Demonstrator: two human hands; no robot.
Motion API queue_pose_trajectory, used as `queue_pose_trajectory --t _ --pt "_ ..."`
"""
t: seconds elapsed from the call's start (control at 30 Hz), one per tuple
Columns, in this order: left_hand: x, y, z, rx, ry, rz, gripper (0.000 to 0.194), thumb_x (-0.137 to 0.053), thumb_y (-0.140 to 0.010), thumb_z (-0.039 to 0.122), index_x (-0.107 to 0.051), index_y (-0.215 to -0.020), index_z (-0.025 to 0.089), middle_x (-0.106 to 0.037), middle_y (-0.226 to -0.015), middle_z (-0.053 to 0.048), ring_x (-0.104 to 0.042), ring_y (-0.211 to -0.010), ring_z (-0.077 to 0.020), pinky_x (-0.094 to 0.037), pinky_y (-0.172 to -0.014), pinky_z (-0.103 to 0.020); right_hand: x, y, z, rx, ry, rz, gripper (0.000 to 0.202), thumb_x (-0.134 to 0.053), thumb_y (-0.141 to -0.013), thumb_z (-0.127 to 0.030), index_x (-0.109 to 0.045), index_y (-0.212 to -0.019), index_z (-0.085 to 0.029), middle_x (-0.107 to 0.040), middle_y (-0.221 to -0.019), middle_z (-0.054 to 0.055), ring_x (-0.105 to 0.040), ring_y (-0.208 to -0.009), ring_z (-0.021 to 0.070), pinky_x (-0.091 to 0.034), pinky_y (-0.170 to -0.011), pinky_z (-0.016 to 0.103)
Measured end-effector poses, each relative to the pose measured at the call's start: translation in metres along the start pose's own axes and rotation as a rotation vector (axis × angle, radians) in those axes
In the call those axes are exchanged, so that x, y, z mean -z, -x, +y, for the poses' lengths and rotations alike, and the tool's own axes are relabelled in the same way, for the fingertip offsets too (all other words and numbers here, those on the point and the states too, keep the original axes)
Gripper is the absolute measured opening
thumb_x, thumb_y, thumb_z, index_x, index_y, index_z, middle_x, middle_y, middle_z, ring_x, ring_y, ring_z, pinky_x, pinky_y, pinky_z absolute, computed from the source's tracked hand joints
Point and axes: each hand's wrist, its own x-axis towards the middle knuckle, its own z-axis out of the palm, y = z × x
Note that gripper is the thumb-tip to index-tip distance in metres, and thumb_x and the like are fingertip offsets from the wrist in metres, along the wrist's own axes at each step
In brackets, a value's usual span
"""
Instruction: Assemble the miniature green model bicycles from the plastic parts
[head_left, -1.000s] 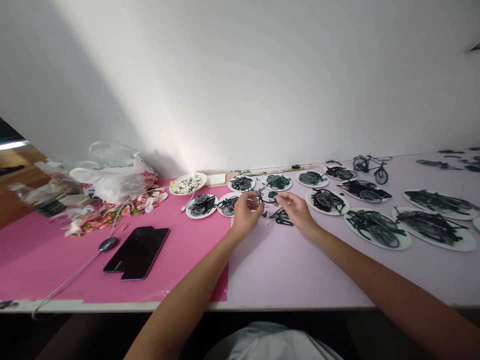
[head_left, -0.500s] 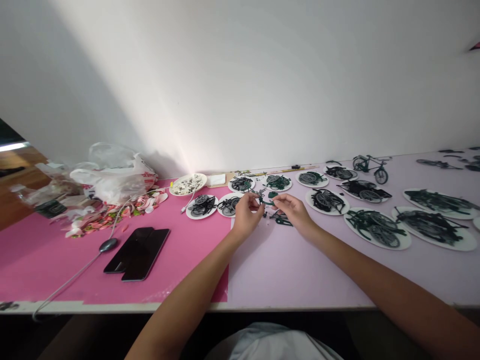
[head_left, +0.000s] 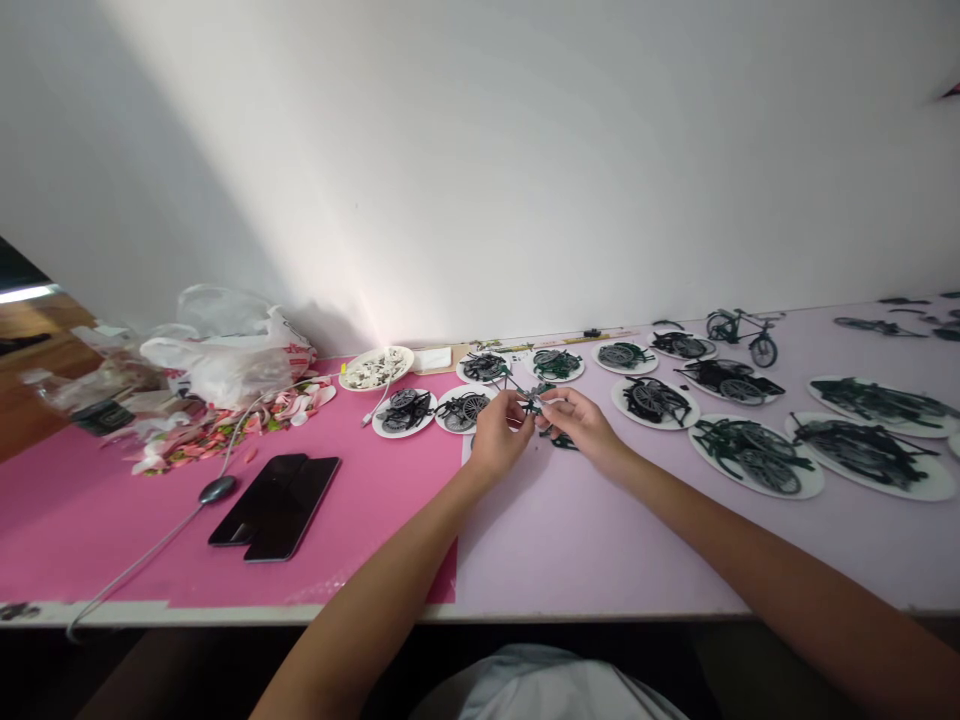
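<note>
My left hand (head_left: 498,434) is closed on a dark green model-bicycle frame (head_left: 529,404), held just above the table. A thin bar of it sticks up past my left fingers. From the other side my right hand (head_left: 581,420) pinches at the frame, its fingertips almost meeting those of the left. Any small piece between the right fingers is hidden. Loose dark green parts (head_left: 561,441) lie on the table below my right hand. Beyond the hands stands a paper plate of green parts (head_left: 556,382).
Several white plates of dark bicycle parts, one a front plate (head_left: 752,492), line the back and right. An assembled model bicycle (head_left: 744,336) stands among them. Left are two black phones (head_left: 276,510), a cable with a dark oval piece (head_left: 217,489), peelings (head_left: 225,430) and plastic bags (head_left: 232,350).
My right hand has moved in toward the left, and the fingertips are closer together. The held frame has turned, its bar now pointing more upward.
</note>
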Motion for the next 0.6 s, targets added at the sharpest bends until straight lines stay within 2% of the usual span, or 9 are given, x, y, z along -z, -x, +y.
queue_pose_trajectory --t 0.27,0.47,0.6 --pt "0.0009 0.0004 -0.0029 -0.021 -0.033 -0.032 0.02 -0.07 -0.083 0.016 -0.06 -0.101 0.019 -0.06 -0.077 0.002 -0.061 -0.069 -0.0126 -0.054 -0.066 -0.022 0.0033 0.0002 0.0022 -0.027 -0.016 -0.074 0.048 -0.083 -0.076 -0.044 -0.06 -0.113 -0.024 -0.073 -0.089 0.002 -0.066 -0.078 0.018 -0.048 -0.063 0.028" --pt "0.0004 -0.0001 -0.0062 -0.035 -0.012 -0.036 0.022 -0.069 -0.084 0.016 -0.06 -0.104 0.019 -0.061 -0.092 -0.002 -0.064 -0.068 -0.0103 -0.056 -0.064 -0.022 0.0025 -0.0015 0.0054 -0.032 0.02 -0.053 0.045 -0.082 -0.078 -0.049 -0.062 -0.108 -0.023 -0.07 -0.083 0.001 -0.061 -0.066 0.0147 -0.044 -0.056 0.026" --pt "-0.0011 0.0004 -0.0085 -0.031 -0.02 -0.026 0.023 -0.069 -0.084 0.015 -0.06 -0.105 0.019 -0.063 -0.089 -0.002 -0.066 -0.07 -0.0119 -0.056 -0.065 -0.022 0.0035 -0.001 0.0058 -0.023 0.092 -0.048 0.041 -0.08 -0.079 -0.053 -0.066 -0.102 -0.022 -0.069 -0.085 0.001 -0.056 -0.061 0.0128 -0.042 -0.051 0.025"
